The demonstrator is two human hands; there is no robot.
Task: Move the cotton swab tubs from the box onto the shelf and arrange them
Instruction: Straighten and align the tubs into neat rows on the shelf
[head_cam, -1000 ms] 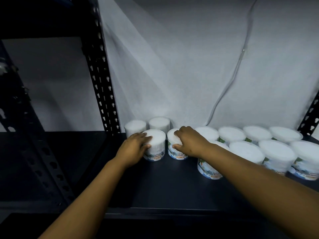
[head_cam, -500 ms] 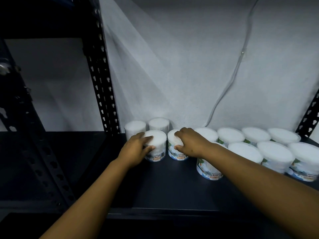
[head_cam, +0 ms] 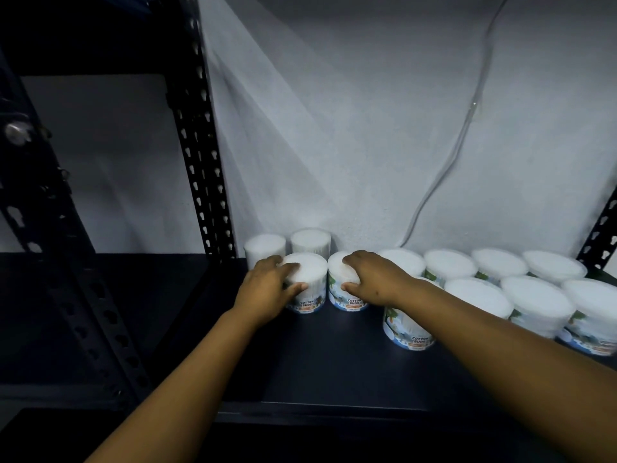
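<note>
While both tubs are standing upright on the dark shelf (head_cam: 334, 359), each hand is gripping one.
Left hand (head_cam: 267, 292) is curling round the left tub (head_cam: 309, 289); right hand (head_cam: 377, 280) is clasping the neighbouring tub (head_cam: 344, 295), more tubs (head_cam: 500, 285) lining up rightward.

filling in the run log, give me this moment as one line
left hand: grips left front tub | right hand: grips tub beside it | both tubs upright on shelf | box: not in view

A thin cable (head_cam: 444, 182) is hanging down the white wall (head_cam: 367, 128); a bolt (head_cam: 15, 132) is seen at far left.
</note>
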